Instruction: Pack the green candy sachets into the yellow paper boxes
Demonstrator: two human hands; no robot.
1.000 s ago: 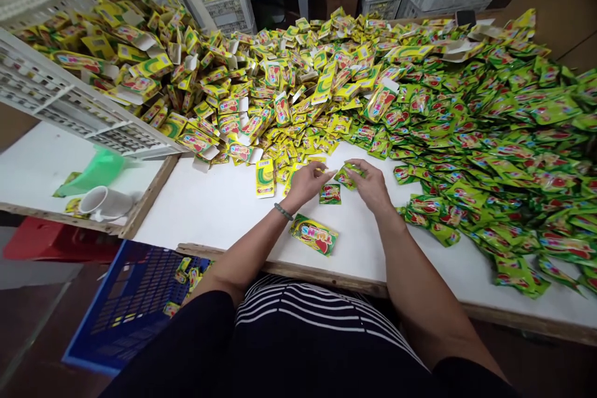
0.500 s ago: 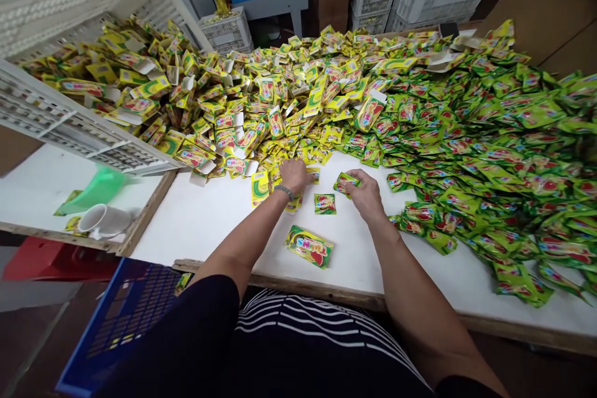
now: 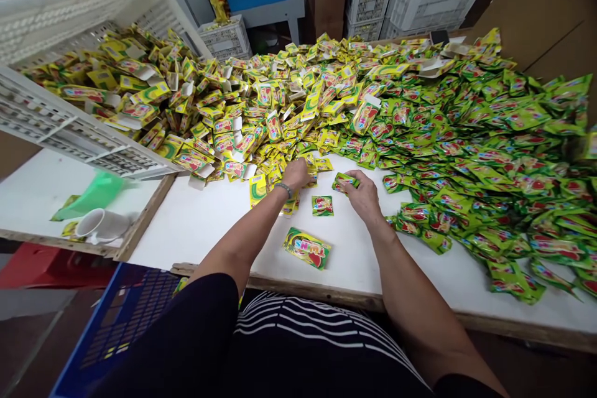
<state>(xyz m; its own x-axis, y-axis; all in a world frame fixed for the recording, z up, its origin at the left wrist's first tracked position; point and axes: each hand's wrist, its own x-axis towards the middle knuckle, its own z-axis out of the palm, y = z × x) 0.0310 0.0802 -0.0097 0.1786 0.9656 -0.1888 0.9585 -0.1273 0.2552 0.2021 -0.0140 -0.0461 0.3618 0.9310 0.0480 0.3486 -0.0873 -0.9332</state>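
Hidden fingertips of left hand point(image 3: 296, 175); cut-off white crate point(image 3: 79, 9)

Left forearm point(image 3: 240, 233) outstretched — fingers point(image 3: 303, 169) perhaps curled

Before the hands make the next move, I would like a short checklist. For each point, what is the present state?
1. Right hand has a grip on a green packet: ok.
2. Left hand has a hold on something: cannot tell; its fingertips are hidden at the edge of the yellow pile.
3. Loose packet lies untouched by both hands: ok.
4. Large printed box rests fully on the white tabletop: ok.
5. Yellow pile and green pile are apart: not ok; they run into each other.
6. White mug is away from both hands: ok.
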